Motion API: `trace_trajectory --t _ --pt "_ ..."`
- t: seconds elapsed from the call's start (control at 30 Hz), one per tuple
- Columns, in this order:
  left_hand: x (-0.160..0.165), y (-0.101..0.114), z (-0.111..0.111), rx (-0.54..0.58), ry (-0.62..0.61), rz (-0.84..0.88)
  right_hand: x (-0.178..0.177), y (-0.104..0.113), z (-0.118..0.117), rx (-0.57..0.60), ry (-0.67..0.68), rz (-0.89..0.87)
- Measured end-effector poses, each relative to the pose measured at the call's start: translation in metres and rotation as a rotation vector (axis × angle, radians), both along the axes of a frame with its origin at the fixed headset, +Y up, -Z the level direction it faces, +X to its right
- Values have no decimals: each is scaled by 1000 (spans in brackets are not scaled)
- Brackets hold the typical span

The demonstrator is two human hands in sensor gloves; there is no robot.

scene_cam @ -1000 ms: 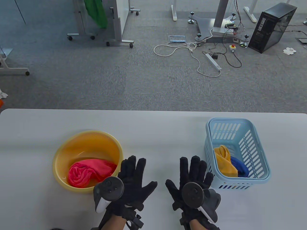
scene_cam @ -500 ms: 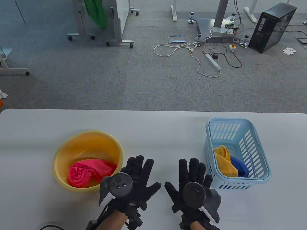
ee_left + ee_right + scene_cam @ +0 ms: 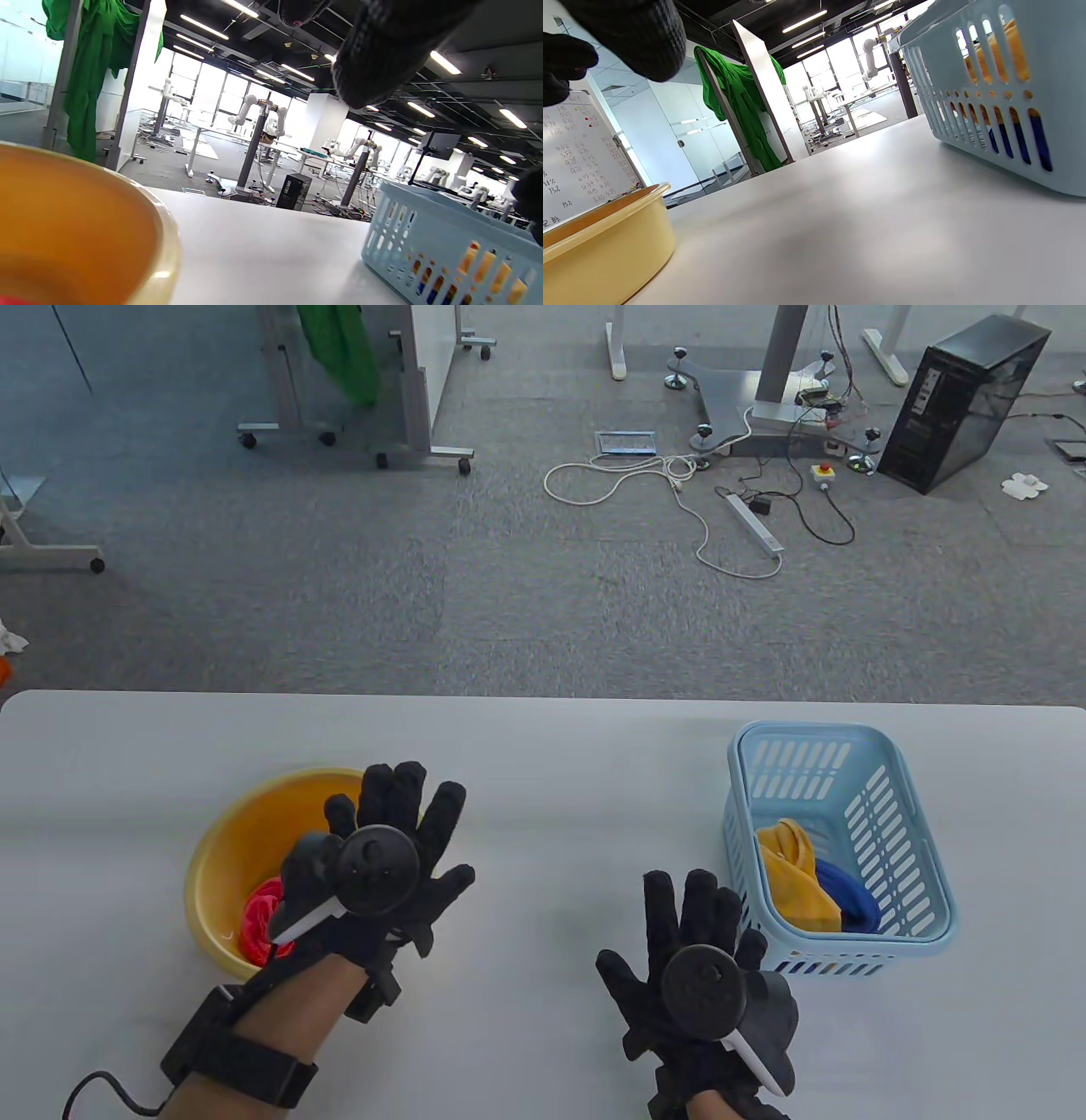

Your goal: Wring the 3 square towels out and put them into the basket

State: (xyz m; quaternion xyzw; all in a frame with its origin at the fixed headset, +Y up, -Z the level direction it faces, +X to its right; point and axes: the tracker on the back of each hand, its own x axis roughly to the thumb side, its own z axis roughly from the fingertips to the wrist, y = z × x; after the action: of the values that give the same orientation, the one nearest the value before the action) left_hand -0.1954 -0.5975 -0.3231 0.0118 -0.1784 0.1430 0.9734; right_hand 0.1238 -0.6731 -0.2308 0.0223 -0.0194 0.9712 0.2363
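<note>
A red towel (image 3: 259, 923) lies crumpled in the yellow basin (image 3: 222, 848), mostly hidden under my left hand (image 3: 399, 848). That hand hovers over the basin's right half with fingers spread and straight, holding nothing. A yellow towel (image 3: 793, 875) and a blue towel (image 3: 848, 899) lie in the light blue basket (image 3: 836, 755) on the right. My right hand (image 3: 691, 942) lies flat on the table just left of the basket, fingers spread and empty. The basin rim (image 3: 165, 237) and the basket (image 3: 445, 245) show in the left wrist view, the basket (image 3: 1001, 84) and basin (image 3: 606, 250) also in the right wrist view.
The white table (image 3: 560, 780) runs the full width of the view, its far edge ahead of basin and basket. Beyond it is carpet with cables (image 3: 679, 487), table legs and a computer tower (image 3: 963, 403).
My left hand has lifted off the table and moved left and forward over the basin, covering most of the red towel. The right hand has stayed nearly still.
</note>
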Motion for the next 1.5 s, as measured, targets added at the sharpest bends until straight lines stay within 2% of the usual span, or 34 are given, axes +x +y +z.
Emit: trace_trajectory --t 0.17,0.27,0.4,0.63,0.83,0.93,1.0,1.23,1.4,1.5 --pt "-28 7 -24 13 64 -189 -4 1 2 10 20 -25" --pt "-40 -1 -37 -72 144 -301 -7 3 3 16 36 -21" --pt "-51 -25 -52 -207 173 -389 -8 0 2 -1 44 -28" --pt "-52 -64 -73 -360 190 -466 -9 -3 0 -24 48 -16" --pt "-38 -82 -90 -499 153 -499 -13 -5 -2 -37 55 7" --pt "-28 -95 -98 -622 126 -565 -12 -7 -3 -44 47 5" --pt "-27 -101 -103 -716 126 -515 -13 -9 -3 -19 61 8" --pt "-23 -128 -109 -757 153 -688 -18 -13 -5 -38 74 16" --pt "-25 -141 -110 -709 190 -719 -17 -12 -4 4 82 -20" --pt "-28 -142 -111 -696 200 -675 -17 -12 -4 5 85 -24"
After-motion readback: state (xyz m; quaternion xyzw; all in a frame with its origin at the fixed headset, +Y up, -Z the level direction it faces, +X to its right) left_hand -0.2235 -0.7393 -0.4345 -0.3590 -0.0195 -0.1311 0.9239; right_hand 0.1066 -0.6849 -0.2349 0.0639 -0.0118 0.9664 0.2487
